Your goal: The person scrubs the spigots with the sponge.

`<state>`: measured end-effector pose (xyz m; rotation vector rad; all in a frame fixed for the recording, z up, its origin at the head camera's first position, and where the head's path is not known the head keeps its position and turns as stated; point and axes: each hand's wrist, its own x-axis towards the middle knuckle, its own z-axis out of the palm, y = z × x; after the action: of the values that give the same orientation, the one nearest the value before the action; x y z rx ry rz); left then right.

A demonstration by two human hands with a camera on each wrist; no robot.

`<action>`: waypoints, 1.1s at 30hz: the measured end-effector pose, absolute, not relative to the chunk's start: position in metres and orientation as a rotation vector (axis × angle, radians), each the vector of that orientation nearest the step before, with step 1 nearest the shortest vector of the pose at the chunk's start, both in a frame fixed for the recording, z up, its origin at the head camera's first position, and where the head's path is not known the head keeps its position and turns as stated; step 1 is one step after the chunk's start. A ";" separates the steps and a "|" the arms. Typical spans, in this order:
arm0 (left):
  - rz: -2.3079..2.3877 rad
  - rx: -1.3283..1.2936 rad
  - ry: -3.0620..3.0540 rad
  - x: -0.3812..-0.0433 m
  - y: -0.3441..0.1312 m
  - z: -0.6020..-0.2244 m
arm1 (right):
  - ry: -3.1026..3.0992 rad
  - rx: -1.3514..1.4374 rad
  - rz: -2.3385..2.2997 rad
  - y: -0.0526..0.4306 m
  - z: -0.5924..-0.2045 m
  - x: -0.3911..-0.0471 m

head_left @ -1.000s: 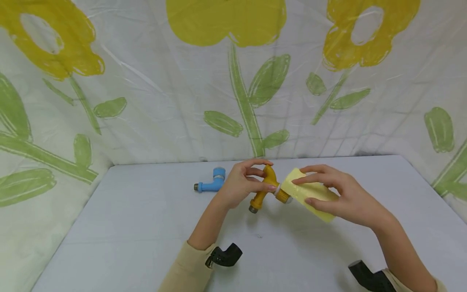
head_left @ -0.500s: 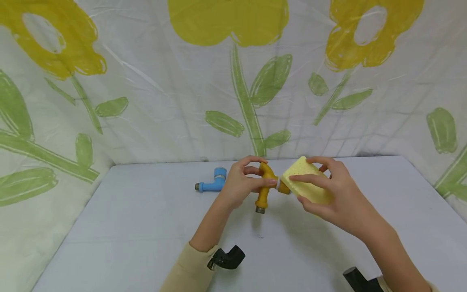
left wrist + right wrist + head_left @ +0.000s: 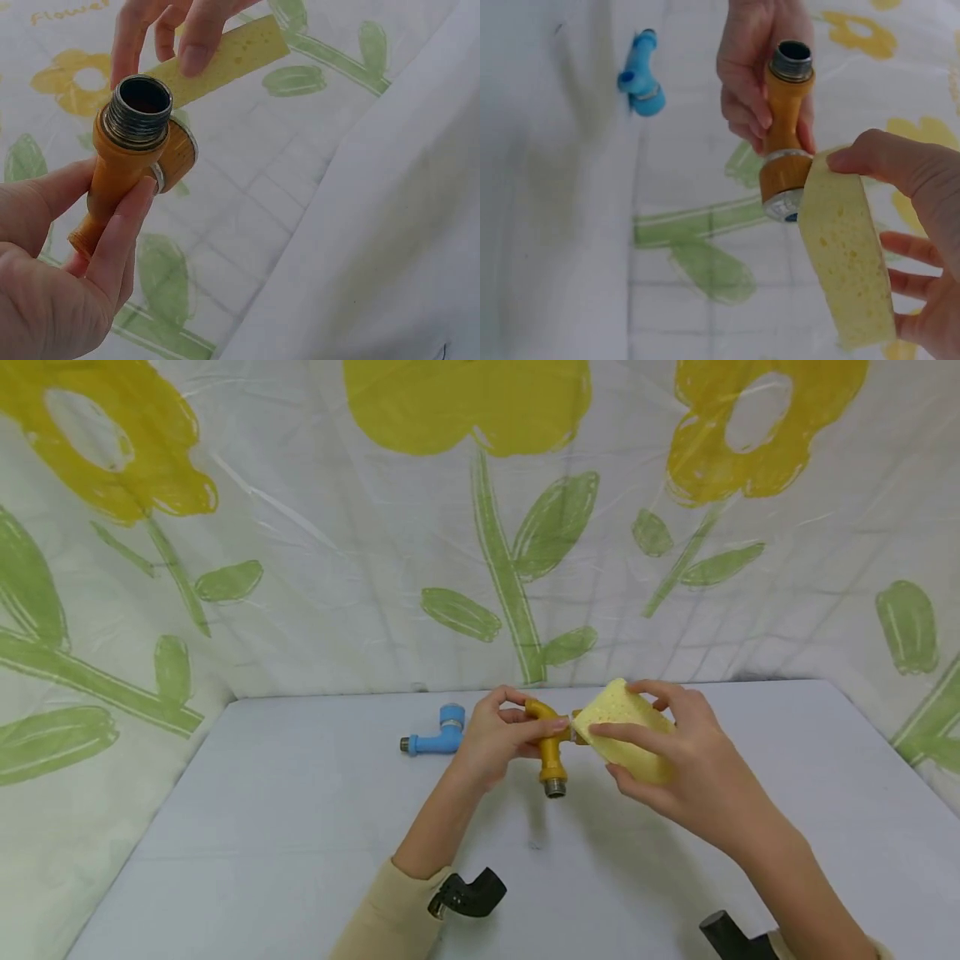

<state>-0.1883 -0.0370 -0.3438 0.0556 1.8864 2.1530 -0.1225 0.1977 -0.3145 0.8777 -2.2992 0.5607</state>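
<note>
My left hand holds a yellow faucet between thumb and fingers, above the table. Its threaded metal end points down in the head view and faces the camera in the left wrist view. My right hand pinches a pale yellow sponge between thumb and fingertips. The sponge's edge lies right at the faucet's ribbed knob, partly hiding it in the head view. In the right wrist view the knob shows beside the sponge.
A blue faucet lies on the white table behind and left of my left hand. A wall sheet with painted flowers rises at the table's back edge. Black wrist camera mounts stick out from the sleeves.
The yellow faucet has turned in my left hand, its threaded end swinging right to point downward. The sponge has tilted upward and moved slightly left along the knob. The blue faucet stays put.
</note>
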 end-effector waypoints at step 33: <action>2.351 -0.100 1.596 -0.187 -0.035 -0.341 | -2.184 0.966 0.550 0.200 -0.315 -0.128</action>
<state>-0.1870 -0.0349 -0.3414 -0.1000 1.5955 2.3505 -0.1279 0.2000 -0.3147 0.9656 -2.1837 0.5498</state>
